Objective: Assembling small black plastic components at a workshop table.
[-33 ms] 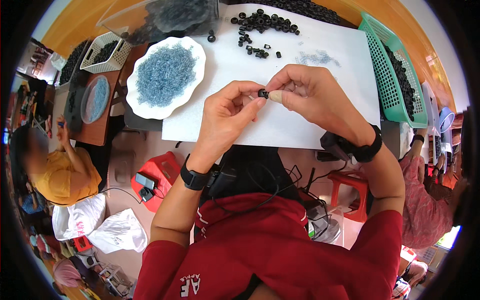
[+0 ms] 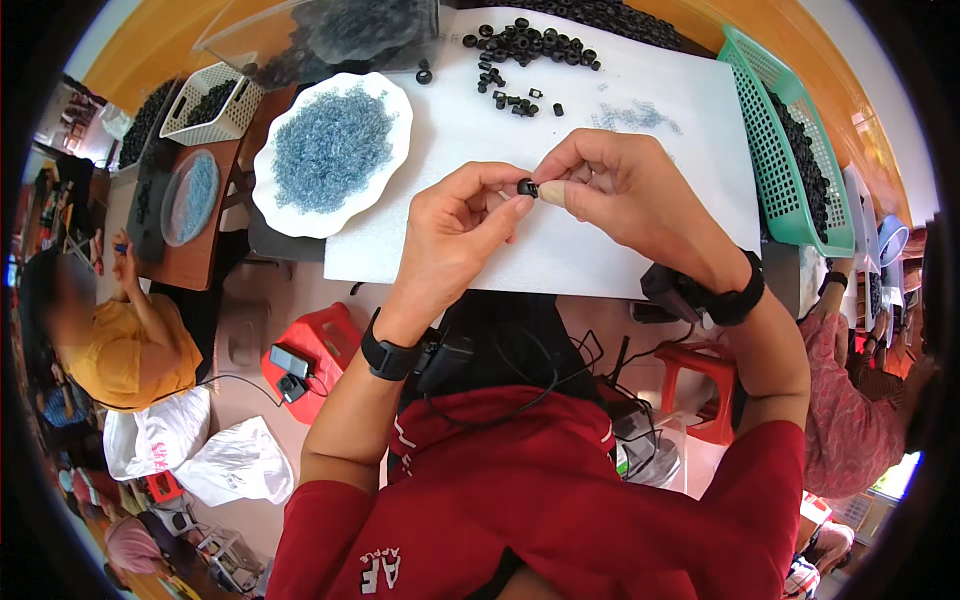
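Observation:
My left hand (image 2: 448, 222) pinches a small, round black plastic part (image 2: 526, 187) between thumb and fingertips, above the white sheet on the table. From the other side my right hand (image 2: 630, 190) meets it with closed thumb and forefinger, and a pale cover sits on that thumb tip. Whatever lies between the right fingertips is too small to make out. Beyond the hands, several black parts (image 2: 535, 42) are heaped and scattered, next to a little spread of small translucent bluish pieces (image 2: 637, 117). A scalloped white plate (image 2: 268, 190) on the left holds many more such pieces.
A green basket (image 2: 792, 190) of black parts stands at the right edge, and a clear bin (image 2: 415, 50) of dark parts at the back left. Red stools (image 2: 325, 335) flank me below the table. A person in yellow (image 2: 140, 350) works at the left.

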{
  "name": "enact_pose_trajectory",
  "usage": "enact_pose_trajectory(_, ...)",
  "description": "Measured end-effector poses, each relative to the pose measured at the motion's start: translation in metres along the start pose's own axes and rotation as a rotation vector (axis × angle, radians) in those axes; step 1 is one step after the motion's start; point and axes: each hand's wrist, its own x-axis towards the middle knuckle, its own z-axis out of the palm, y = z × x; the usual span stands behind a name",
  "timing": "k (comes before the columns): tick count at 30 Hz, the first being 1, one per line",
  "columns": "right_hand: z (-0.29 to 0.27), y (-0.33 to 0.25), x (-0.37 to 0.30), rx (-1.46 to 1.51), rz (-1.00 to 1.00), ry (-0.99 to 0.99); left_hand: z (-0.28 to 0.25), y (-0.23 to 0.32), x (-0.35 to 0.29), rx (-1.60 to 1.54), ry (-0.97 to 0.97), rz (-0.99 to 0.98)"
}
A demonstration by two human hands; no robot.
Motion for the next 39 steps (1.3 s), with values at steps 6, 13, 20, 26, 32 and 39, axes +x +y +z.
enact_pose_trajectory(6, -0.003, 0.008, 0.011, 0.212, 0.035, -0.081, -0.004, -0.003, 0.0, 0.0, -0.032, 0.005)
enact_pose_trajectory(13, 0.007, 0.009, 0.011, 0.124, 0.0, -0.007, -0.005, -0.002, 0.0, 0.021, -0.011, -0.018)
enact_pose_trajectory(20, 0.027, 0.02, 0.003, -0.337, -0.542, 0.245, -0.011, -0.003, 0.007, -0.175, 0.008, -0.04)
enact_pose_trajectory(26, 0.004, 0.018, 0.016, -0.146, -0.26, 0.14, -0.014, -0.003, 0.008, -0.237, 0.019, -0.016)
enact_pose_trajectory(32, -0.038, 0.047, 0.067, -0.384, -0.071, 0.246, -0.011, -0.002, 0.007, -0.16, 0.001, -0.025)
enact_pose_trajectory(39, -0.026, 0.054, 0.085, -0.738, -0.078, 0.128, -0.01, -0.001, 0.005, -0.137, -0.006, -0.03)
